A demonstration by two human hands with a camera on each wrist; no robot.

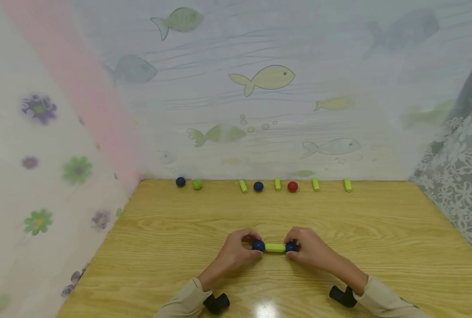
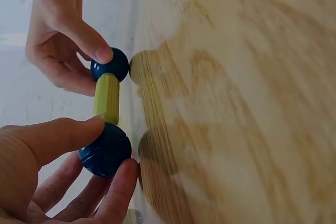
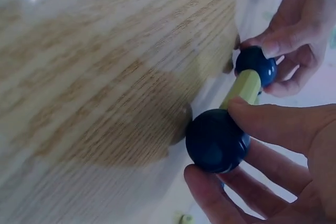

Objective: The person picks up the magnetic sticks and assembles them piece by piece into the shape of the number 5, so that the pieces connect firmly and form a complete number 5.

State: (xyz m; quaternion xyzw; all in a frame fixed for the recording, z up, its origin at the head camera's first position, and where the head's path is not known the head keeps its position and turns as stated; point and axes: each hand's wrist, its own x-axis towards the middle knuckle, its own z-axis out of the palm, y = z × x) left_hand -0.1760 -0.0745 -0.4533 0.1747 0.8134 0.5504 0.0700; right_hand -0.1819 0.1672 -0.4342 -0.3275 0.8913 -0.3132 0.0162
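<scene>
A yellow-green rod (image 1: 275, 248) joins two dark blue balls, one at each end, lying crosswise in the head view. My left hand (image 1: 236, 251) pinches the left blue ball (image 2: 105, 150) between thumb and fingers. At the other end, my right hand (image 1: 309, 249) grips the right blue ball (image 3: 218, 141) the same way. A groove runs around the left ball in the left wrist view. The rod's middle is uncovered between the hands, close over the wooden table (image 1: 172, 256).
Along the table's back edge stand a blue ball (image 1: 180, 181), a green ball (image 1: 197, 184), another blue ball (image 1: 258, 186), a red ball (image 1: 292, 186) and several yellow-green rods (image 1: 277, 184). Behind them hangs a fish-patterned curtain (image 1: 204, 101). Black wrist mounts (image 1: 217, 304) sit by the sleeves.
</scene>
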